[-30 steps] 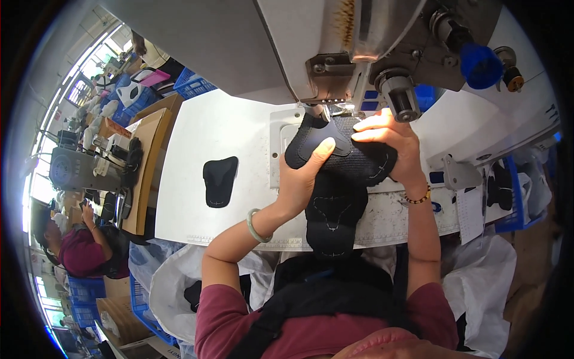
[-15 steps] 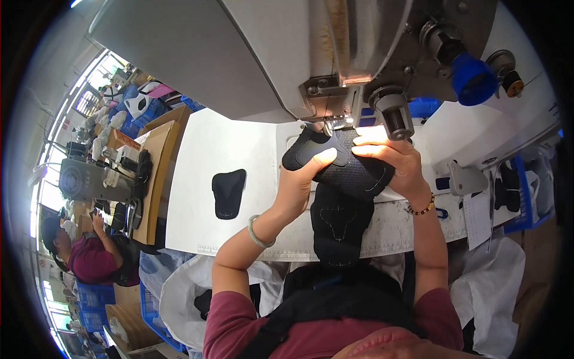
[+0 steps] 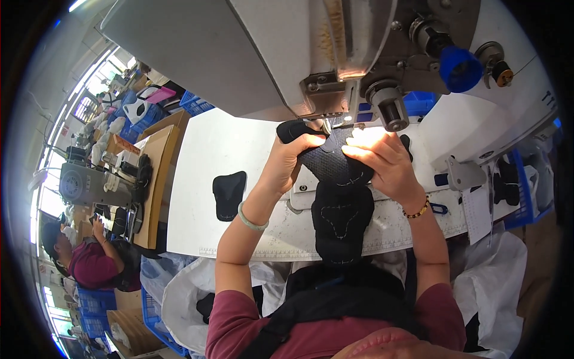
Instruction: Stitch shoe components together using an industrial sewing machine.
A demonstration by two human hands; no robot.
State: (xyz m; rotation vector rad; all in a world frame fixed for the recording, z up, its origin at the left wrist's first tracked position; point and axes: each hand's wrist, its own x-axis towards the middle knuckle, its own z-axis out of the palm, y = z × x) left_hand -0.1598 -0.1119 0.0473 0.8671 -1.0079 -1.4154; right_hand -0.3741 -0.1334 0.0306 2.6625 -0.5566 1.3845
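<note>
Under the needle of a sewing machine lies a black textured fabric piece with white stitch marks. My left hand grips its left part, thumb on top near the presser foot. On the right, my right hand presses the piece with fingers bent together, brightly lit by the machine lamp. Toward me, another black fabric piece with a stitched outline hangs over the table's front edge. A smaller black fabric piece lies flat on the white table, left of my left arm.
A metal bracket stands at the right of the machine bed. White bags hang below the table's edge. Blue crates stand at the right. At the far left, another person sits by a second machine.
The fabric under the needle has turned and shifted away from me, its left part now folded up. Both hands have moved slightly with it, and the view has shifted a little.
</note>
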